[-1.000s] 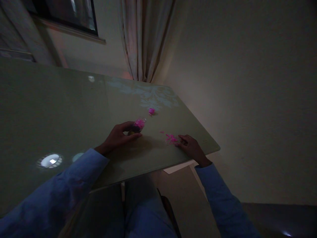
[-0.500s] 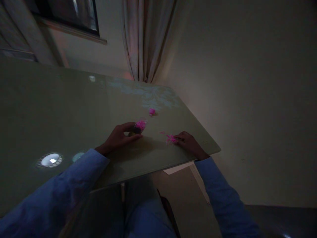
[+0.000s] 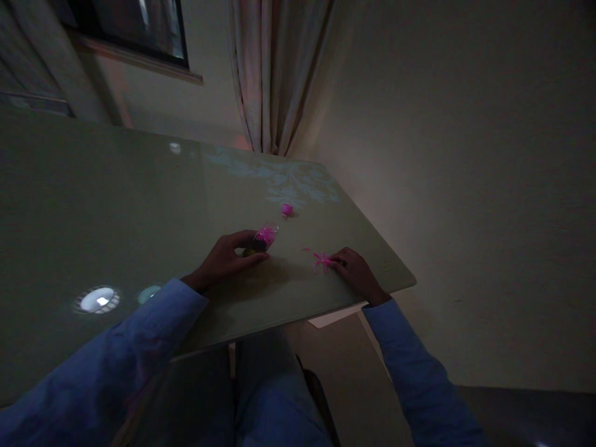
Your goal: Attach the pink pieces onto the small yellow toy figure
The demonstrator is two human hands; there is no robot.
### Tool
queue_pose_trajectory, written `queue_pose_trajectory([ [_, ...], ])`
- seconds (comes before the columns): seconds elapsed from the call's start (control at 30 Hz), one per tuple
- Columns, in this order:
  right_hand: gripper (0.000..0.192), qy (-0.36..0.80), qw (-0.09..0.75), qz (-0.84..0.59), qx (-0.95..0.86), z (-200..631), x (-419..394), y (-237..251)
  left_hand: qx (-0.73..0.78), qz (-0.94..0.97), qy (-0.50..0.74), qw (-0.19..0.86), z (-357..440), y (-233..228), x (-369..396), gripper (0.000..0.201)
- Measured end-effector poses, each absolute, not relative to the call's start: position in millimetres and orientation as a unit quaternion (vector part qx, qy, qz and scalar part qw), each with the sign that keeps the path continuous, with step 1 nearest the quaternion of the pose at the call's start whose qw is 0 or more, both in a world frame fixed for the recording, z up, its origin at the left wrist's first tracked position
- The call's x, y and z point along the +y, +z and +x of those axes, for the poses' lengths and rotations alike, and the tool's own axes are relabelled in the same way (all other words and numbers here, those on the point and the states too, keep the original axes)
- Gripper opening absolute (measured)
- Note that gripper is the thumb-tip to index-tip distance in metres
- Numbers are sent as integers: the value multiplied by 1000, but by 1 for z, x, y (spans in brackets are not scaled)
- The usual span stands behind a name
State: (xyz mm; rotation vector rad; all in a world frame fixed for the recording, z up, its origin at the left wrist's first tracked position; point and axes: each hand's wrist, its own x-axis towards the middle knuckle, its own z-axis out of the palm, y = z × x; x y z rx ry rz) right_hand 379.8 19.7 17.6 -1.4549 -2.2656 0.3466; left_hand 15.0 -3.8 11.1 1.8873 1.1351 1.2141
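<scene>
- Pink strips point(image 3: 321, 262) lie in a loose pile between the hands, right by the fingertips of the right hand point(image 3: 356, 271)
- Right thumb and forefinger come close together at the pile's edge; whether they pinch a strip, I cannot tell
- Left hand point(image 3: 230, 253) is clamped round a small jar point(image 3: 259, 244), its clear end tilted away from that hand, with pink bits inside
- Step in hand, as I judge it: the right hand picking at the strips, the left steadying the jar
- Next move seems to call for a light, fine pinch, as the strips look thin and easily scattered
- One stray strip point(image 3: 306, 249) lies apart, between pile and jar, easily missed
- Rounder pink piece point(image 3: 287, 210) sits beyond the hands, off the line between pile and jar
- Tabletop point(image 3: 162, 205) ends near the right wrist; dim light hides detail
- Curtain point(image 3: 265, 74) hangs well beyond both hands
</scene>
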Motion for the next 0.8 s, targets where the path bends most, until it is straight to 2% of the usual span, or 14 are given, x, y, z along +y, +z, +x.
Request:
queue_pose_trajectory([
  [0.33, 17, 122, 278, -557, -773, 381, 23, 15, 433, 713, 454, 314, 15, 11, -4, 49],
  [0.8, 35, 143, 330, -591, -722, 371, 30, 18, 424, 713, 459, 317, 17, 14, -4, 50],
])
